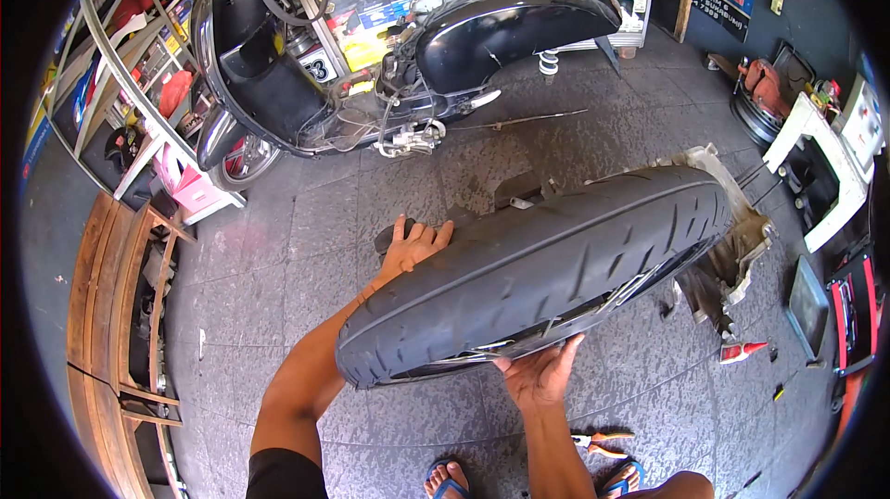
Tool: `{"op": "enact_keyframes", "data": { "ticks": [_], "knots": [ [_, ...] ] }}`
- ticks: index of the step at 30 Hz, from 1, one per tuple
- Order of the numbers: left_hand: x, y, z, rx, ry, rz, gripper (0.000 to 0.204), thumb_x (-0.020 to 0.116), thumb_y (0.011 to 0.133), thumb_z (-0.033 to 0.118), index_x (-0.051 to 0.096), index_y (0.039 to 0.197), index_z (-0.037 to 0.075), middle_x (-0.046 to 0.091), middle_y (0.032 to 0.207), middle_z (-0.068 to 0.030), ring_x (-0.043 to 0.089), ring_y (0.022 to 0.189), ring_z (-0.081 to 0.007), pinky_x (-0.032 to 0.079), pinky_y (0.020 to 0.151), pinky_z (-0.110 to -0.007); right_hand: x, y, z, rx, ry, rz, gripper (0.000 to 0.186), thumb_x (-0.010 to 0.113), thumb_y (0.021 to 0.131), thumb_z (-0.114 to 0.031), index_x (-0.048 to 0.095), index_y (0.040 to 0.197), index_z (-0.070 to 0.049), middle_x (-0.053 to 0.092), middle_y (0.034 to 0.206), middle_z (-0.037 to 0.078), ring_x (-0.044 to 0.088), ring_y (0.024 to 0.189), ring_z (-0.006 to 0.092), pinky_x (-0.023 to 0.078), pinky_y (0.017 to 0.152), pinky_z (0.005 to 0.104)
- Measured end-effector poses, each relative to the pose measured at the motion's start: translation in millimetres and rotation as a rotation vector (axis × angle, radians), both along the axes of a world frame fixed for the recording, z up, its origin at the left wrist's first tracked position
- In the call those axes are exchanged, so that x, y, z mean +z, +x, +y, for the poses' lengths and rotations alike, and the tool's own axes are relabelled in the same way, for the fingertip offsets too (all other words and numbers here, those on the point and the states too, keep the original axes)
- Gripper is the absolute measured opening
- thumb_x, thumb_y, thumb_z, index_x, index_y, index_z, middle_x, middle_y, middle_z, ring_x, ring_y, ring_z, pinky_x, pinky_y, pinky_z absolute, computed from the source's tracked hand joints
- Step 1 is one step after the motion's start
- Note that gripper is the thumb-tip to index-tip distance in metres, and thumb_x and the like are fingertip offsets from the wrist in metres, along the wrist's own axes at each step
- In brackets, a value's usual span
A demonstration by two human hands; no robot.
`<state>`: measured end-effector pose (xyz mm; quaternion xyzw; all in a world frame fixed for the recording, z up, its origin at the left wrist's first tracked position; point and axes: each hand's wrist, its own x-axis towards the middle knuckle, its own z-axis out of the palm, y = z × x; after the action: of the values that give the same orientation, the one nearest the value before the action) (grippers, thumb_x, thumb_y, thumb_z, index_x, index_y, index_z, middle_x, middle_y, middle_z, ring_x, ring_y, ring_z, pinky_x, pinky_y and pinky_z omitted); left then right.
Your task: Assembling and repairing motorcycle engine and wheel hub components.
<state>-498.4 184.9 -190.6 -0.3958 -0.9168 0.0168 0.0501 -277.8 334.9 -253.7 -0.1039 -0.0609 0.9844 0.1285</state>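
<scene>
A motorcycle wheel with a black grooved tyre (547, 263) is tilted in front of me, stretching from lower left to upper right. My right hand (542, 377) grips its near lower edge at the rim, thumb up and palm partly showing. Beyond the tyre's left part is my left hand (414, 247), back up, with fingers spread beside a small dark object I cannot make out. The tyre hides part of this hand. At the wheel's far right end sits a dirty metal engine or swingarm casing (732, 230), partly covered by the tyre.
A partly stripped black scooter (399, 63) stands beyond, before shelves of goods. Pliers with orange handles (603, 443) lie near my right foot. A red-tipped tube (742, 351), a grey tray (807, 309) and a white stand (816, 156) are right. A wooden bench (97, 314) lines the left.
</scene>
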Motion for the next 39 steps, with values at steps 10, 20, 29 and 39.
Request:
{"op": "enact_keyframes", "data": {
  "ticks": [10,20,29,39],
  "knots": [
    [-3,-30,-81,0.162,-0.1,-0.102,0.067,0.067,0.081,0.04,0.048,0.137,0.007,0.065,0.115,-0.0177,0.054,0.119,-0.033,0.022,0.114,-0.061,15,0,-13,0.013,-0.14,-0.044,0.08,0.052,0.09,-0.07,0.041,0.142,-0.01,0.058,0.133,0.015,0.063,0.116,0.0373,0.061,0.082,0.059],
    [12,61,-226,0.745,-0.223,-0.034,0.106,0.091,0.054,0.04,0.041,0.14,0.003,0.058,0.125,-0.0201,0.047,0.129,-0.0358,0.02,0.119,-0.057,-32,-20,-42,0.083,-0.281,0.006,0.082,0.065,0.081,-0.069,0.047,0.14,-0.015,0.058,0.136,0.011,0.058,0.123,0.0357,0.054,0.095,0.0623],
    [4,153,-279,0.897,-0.109,-0.026,0.111,0.091,0.05,0.036,0.038,0.141,0.0,0.057,0.122,-0.0215,0.05,0.121,-0.0382,0.018,0.12,-0.056,-49,-34,-59,0.057,-0.259,-0.098,0.095,0.069,0.074,-0.072,0.041,0.144,-0.015,0.056,0.138,0.01,0.059,0.12,0.0356,0.054,0.095,0.0592],
    [11,221,-292,0.98,-0.155,-0.117,0.11,0.091,0.05,0.034,0.037,0.141,0.001,0.054,0.126,-0.0199,0.046,0.127,-0.0369,0.011,0.122,-0.057,-69,1,-52,0.18,-0.149,-0.036,0.076,0.059,0.089,-0.066,0.035,0.145,-0.02,0.051,0.134,0.012,0.057,0.118,0.0302,0.048,0.099,0.0619]
  ]
}}
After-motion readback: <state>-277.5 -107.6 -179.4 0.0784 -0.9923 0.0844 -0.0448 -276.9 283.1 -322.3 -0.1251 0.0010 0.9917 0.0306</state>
